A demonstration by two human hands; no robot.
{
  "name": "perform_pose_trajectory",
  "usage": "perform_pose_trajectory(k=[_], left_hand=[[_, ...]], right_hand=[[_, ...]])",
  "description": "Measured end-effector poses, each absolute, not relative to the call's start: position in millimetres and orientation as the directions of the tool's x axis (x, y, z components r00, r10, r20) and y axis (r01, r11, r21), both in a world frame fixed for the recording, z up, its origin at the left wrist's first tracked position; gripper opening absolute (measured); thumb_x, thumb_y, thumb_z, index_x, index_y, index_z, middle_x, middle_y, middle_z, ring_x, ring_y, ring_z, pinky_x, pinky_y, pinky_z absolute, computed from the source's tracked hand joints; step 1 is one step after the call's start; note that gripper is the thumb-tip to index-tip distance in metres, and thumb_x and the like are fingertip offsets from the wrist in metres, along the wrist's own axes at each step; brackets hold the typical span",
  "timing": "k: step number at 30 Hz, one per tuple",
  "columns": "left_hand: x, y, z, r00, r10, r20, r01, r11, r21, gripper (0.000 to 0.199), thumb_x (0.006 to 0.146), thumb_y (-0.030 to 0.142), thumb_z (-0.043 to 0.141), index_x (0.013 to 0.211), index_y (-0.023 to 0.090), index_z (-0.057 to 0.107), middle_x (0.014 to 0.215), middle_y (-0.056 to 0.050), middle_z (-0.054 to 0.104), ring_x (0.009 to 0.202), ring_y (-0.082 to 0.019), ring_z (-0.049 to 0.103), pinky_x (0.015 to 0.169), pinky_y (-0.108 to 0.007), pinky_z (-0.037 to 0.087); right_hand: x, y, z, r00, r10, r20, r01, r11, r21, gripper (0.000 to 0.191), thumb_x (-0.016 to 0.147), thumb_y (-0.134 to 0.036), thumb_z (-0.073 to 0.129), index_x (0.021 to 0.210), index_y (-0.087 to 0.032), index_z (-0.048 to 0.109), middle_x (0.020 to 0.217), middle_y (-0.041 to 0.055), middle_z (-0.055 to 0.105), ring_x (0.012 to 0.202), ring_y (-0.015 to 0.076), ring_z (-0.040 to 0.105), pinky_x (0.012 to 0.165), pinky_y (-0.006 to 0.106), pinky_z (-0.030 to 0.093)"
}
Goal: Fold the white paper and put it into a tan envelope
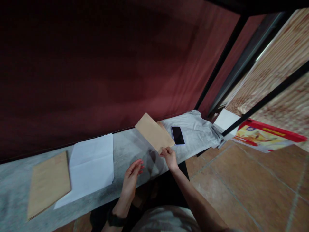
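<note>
My right hand [169, 156] pinches the lower corner of a brown paper envelope [153, 131], which is lifted and tilted over the cloth-covered bench. Part of another brown paper piece [164, 127] shows behind it. My left hand [133, 171] hovers to the left, apart from the envelope, fingers loosely curled with nothing seen in them. White paper sheets [93, 162] with a fold line lie further left. Partly over them rests a stack of brown envelopes [49, 182].
A smartphone [178, 135] lies on the grey cloth [195, 132] right of the envelope. Dark red panelling [108, 80] rises behind the bench. Black metal bars [222, 61] stand at the right. A red and yellow box [265, 137] and a white board [227, 121] are by the tiled floor [231, 180].
</note>
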State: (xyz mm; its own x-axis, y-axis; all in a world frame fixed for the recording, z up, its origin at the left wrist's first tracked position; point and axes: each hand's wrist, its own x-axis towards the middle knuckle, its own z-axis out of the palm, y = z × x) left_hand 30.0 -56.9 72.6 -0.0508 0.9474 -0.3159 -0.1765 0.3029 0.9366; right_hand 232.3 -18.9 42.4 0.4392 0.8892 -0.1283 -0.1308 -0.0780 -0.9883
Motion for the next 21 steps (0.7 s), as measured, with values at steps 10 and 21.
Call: perform_pose_trajectory(k=[10, 21], left_hand=[[19.9, -71.2, 48.7, -0.037, 0.928, -0.370, -0.067, 0.367, 0.928, 0.056, 0.065, 0.062, 0.078, 0.099, 0.018, 0.077, 0.096, -0.010, 0.077, 0.089, -0.025, 0.071, 0.075, -0.033, 0.054], [20.4, -81.2, 50.1, -0.006, 0.933, -0.361, -0.043, 0.360, 0.932, 0.056, 0.067, 0.063, 0.077, 0.098, 0.017, 0.076, 0.094, -0.011, 0.076, 0.088, -0.025, 0.072, 0.077, -0.035, 0.056]], right_hand=[[258.7, -10.7, 35.2, 0.389, 0.794, -0.466, -0.483, -0.255, -0.838, 0.043, 0.064, -0.041, 0.087, 0.060, -0.023, 0.048, 0.052, -0.0036, 0.059, 0.052, 0.0148, 0.065, 0.057, 0.028, 0.061], [255.5, -5.5, 31.9, 0.320, 0.773, -0.548, -0.509, -0.347, -0.787, 0.035, 0.087, -0.039, 0.076, 0.068, -0.016, 0.058, 0.061, 0.0066, 0.070, 0.047, 0.0128, 0.065, 0.048, 0.021, 0.058]])
